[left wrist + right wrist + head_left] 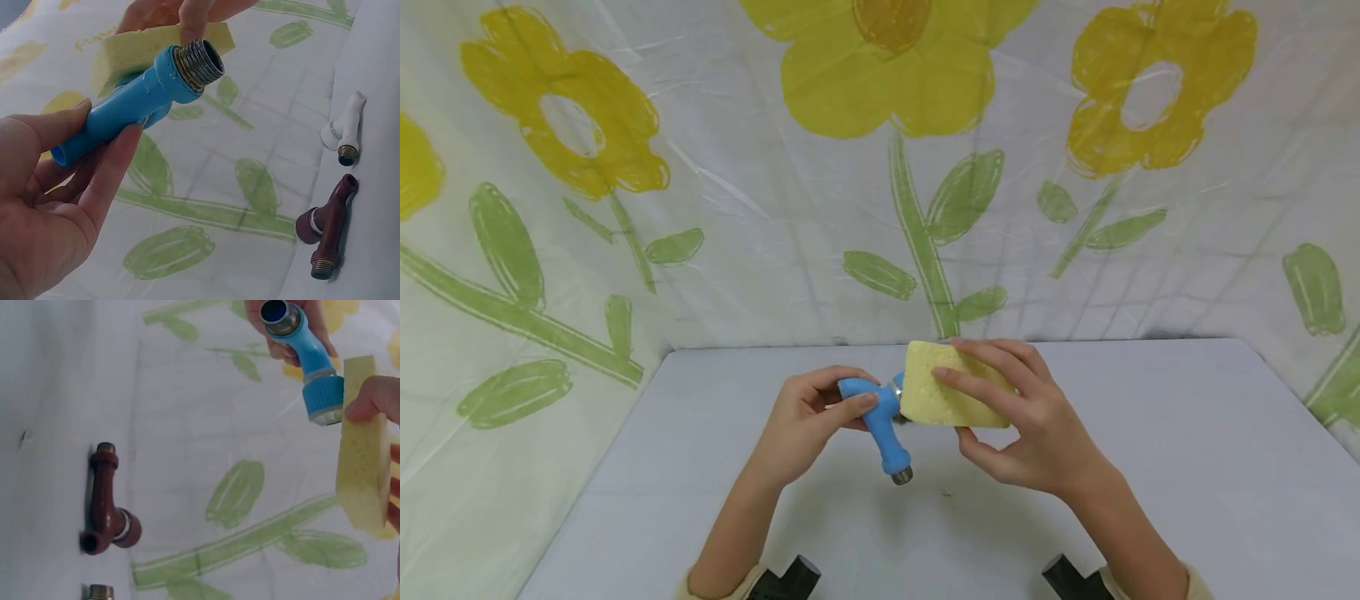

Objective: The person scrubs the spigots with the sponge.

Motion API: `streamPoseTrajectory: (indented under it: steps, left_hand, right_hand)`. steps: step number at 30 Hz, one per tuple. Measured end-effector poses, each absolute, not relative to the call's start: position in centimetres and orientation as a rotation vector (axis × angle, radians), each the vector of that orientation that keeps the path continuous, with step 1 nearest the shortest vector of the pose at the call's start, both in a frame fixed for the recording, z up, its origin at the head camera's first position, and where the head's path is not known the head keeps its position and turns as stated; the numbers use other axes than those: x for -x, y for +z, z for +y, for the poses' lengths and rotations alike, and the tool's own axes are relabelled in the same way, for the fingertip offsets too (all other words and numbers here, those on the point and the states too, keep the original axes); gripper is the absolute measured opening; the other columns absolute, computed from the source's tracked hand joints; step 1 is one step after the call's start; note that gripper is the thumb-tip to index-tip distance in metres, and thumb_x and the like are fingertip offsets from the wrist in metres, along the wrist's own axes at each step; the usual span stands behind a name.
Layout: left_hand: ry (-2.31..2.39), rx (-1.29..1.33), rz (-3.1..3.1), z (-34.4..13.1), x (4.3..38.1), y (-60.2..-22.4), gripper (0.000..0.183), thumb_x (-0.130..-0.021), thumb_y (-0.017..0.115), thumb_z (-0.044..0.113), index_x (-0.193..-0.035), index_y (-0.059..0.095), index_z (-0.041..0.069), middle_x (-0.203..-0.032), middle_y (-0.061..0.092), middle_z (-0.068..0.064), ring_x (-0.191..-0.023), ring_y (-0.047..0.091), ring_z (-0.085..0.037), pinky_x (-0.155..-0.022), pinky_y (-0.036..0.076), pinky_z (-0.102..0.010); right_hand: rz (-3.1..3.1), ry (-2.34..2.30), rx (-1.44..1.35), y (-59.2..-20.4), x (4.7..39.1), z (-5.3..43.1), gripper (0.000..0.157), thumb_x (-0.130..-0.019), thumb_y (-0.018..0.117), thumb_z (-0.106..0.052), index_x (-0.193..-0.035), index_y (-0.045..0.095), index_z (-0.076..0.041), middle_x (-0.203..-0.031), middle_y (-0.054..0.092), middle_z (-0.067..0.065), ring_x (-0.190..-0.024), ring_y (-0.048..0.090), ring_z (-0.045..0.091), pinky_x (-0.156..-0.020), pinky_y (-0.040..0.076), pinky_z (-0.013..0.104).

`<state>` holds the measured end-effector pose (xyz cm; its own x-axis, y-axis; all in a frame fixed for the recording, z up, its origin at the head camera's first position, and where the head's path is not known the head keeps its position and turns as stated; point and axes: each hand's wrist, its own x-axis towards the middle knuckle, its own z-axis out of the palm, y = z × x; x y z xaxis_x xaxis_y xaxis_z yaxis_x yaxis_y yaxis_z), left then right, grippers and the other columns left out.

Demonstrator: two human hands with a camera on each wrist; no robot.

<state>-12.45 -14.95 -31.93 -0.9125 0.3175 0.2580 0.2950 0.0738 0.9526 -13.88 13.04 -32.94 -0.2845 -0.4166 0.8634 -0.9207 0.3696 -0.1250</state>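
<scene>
My left hand (801, 429) holds a blue plastic tap (886, 429) by one end, between thumb and fingers. Its threaded metal outlet (200, 64) points away from the palm in the left wrist view, and a ribbed blue knob (322, 394) shows in the right wrist view. A yellow sponge block (943, 400) is pinched between the thumb and fingers of my right hand (1041, 433). The sponge stands right at the tap's knob and overlaps it in the head view. Both things are held up in front of me, above the table.
On the white table (700, 500) lie a dark red tap (331, 222) and a white tap (351, 125), seen in the left wrist view. Behind the table hangs a pale sheet (760, 250) printed with yellow flowers. Black camera mounts (793, 579) sit at the wrists.
</scene>
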Motion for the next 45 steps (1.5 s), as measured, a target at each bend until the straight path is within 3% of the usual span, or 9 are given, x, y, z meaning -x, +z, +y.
streamPoseTrajectory:
  steps: [12, 18, 22, 29, 35, 38, 40, 43, 45]
  left_hand:
    - [1.925, -0.738, 2.377, -14.9, 12.1, -31.8, 0.018, -0.098, 0.072, -0.001, -0.115, 0.072, -0.008, -0.103, 0.071, -0.018, -0.087, 0.073, -0.012, -0.08, 0.067, -0.037]
    - [1.879, -0.758, 2.419, -14.6, 11.8, -31.8, 0.019, -0.096, 0.075, 0.002, -0.115, 0.075, -0.002, -0.104, 0.073, -0.013, -0.09, 0.071, -0.012, -0.079, 0.066, -0.033]
    - [1.876, -0.766, 2.43, -14.5, 11.8, -31.9, 0.019, -0.096, 0.076, 0.003, -0.115, 0.076, 0.002, -0.105, 0.073, -0.012, -0.089, 0.069, -0.012, -0.079, 0.065, -0.032]
    - [2.014, -0.749, 2.409, -14.9, 12.0, -32.1, 0.019, -0.098, 0.073, 0.0, -0.115, 0.072, -0.007, -0.107, 0.071, -0.015, -0.09, 0.069, -0.011, -0.081, 0.066, -0.034]
    - [2.117, -0.738, 2.299, -15.1, 12.1, -32.0, 0.023, -0.101, 0.069, 0.0, -0.117, 0.067, -0.015, -0.104, 0.069, -0.006, -0.089, 0.071, -0.012, -0.082, 0.066, -0.037]
    - [2.122, -0.727, 2.254, -14.9, 12.1, -32.0, 0.023, -0.101, 0.068, 0.0, -0.118, 0.066, -0.016, -0.099, 0.069, -0.004, -0.084, 0.073, -0.014, -0.081, 0.067, -0.039]
    - [2.119, -0.725, 2.231, -14.8, 12.1, -32.0, 0.022, -0.101, 0.068, -0.001, -0.117, 0.067, -0.015, -0.098, 0.07, -0.004, -0.083, 0.074, -0.014, -0.081, 0.067, -0.04]
    - [2.093, -0.728, 2.23, -14.5, 12.1, -32.1, 0.022, -0.1, 0.07, -0.001, -0.117, 0.068, -0.014, -0.101, 0.07, -0.008, -0.084, 0.073, -0.012, -0.081, 0.067, -0.04]
    - [2.07, -0.744, 2.244, -14.4, 12.1, -32.1, 0.022, -0.099, 0.071, 0.0, -0.117, 0.069, -0.012, -0.103, 0.071, -0.013, -0.085, 0.072, -0.011, -0.081, 0.067, -0.04]
  right_hand:
    - [-2.1, 0.976, -1.117, -32.5, 13.1, 13.6, 0.048, -0.096, 0.067, -0.041, -0.137, 0.07, -0.017, -0.141, 0.06, 0.014, -0.124, 0.052, 0.033, -0.098, 0.046, 0.046]
    - [-2.189, 1.055, -1.07, -32.5, 12.7, 13.6, 0.064, -0.077, 0.084, -0.017, -0.139, 0.068, -0.018, -0.14, 0.06, 0.009, -0.123, 0.052, 0.027, -0.088, 0.053, 0.039]
    - [-2.247, 1.274, -1.021, -32.9, 12.8, 13.2, 0.067, -0.083, 0.083, -0.006, -0.146, 0.061, -0.014, -0.141, 0.06, 0.007, -0.12, 0.056, 0.019, -0.086, 0.058, 0.034]
    - [-2.241, 2.028, -0.992, -33.4, 13.1, 12.7, 0.061, -0.1, 0.064, 0.001, -0.155, 0.038, -0.007, -0.143, 0.049, 0.017, -0.119, 0.059, 0.025, -0.09, 0.062, 0.033]
    - [-2.191, 1.777, -1.017, -33.8, 12.9, 12.4, 0.077, -0.087, 0.081, 0.003, -0.153, 0.041, -0.008, -0.146, 0.051, 0.011, -0.12, 0.057, 0.021, -0.096, 0.06, 0.032]
    - [-2.138, 1.474, -1.003, -33.9, 12.9, 12.3, 0.077, -0.082, 0.088, -0.005, -0.147, 0.049, -0.005, -0.143, 0.054, 0.01, -0.118, 0.057, 0.019, -0.094, 0.059, 0.03]
    - [-2.099, 1.347, -1.001, -33.7, 12.9, 12.3, 0.069, -0.087, 0.088, -0.022, -0.144, 0.054, -0.004, -0.14, 0.056, 0.013, -0.121, 0.056, 0.021, -0.093, 0.057, 0.03]
    - [-2.073, 1.273, -1.001, -33.4, 12.8, 12.4, 0.063, -0.096, 0.077, -0.045, -0.142, 0.059, -0.005, -0.14, 0.056, 0.014, -0.126, 0.054, 0.022, -0.091, 0.056, 0.029]
    - [-2.082, 1.275, -1.001, -33.3, 12.7, 12.3, 0.059, -0.099, 0.075, -0.041, -0.145, 0.06, -0.008, -0.14, 0.057, 0.013, -0.124, 0.055, 0.021, -0.088, 0.055, 0.029]
